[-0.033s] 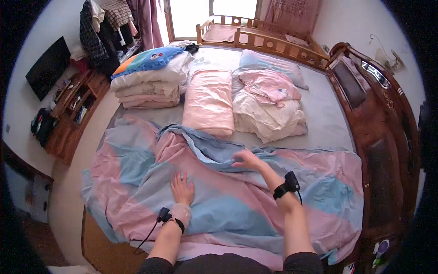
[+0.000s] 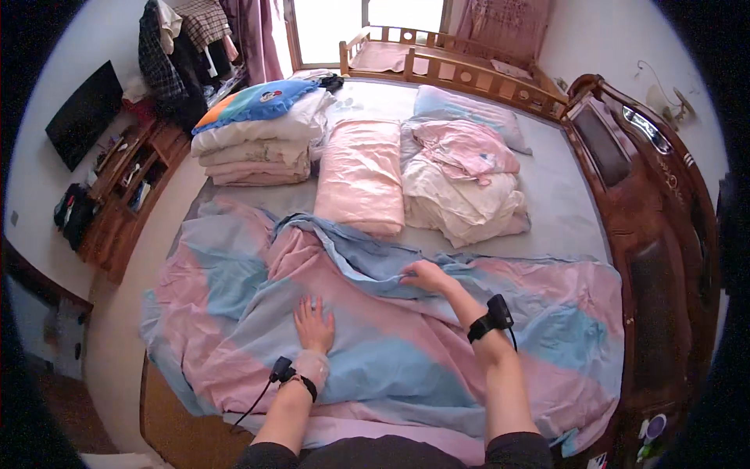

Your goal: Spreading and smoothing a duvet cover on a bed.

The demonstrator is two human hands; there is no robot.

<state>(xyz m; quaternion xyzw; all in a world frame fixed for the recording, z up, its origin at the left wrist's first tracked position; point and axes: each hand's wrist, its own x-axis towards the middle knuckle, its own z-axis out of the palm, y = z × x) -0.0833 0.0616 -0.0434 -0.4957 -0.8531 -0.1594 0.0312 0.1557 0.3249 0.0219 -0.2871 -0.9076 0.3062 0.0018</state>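
Observation:
A pink, blue and grey tie-dye-like duvet cover lies rumpled across the near part of the bed. Its blue edge is folded back and gapes in the middle, showing a plain blue inside. My left hand rests flat on the cloth left of centre, fingers spread. At the raised blue edge, right of centre, my right hand pinches the fabric between thumb and fingers. The fingertips are partly hidden by the hand and cloth. Both wrists carry a black strap with a small device.
Beyond the cover lie a folded pink quilt, a heap of white and pink bedding and a stack of folded quilts under a blue-orange pillow. A dark wooden headboard stands right; a wooden-railed small bed sits behind.
My right hand's fingers have drawn together on the blue edge of the duvet cover. My left hand stays flat in place, and the view has shifted slightly.

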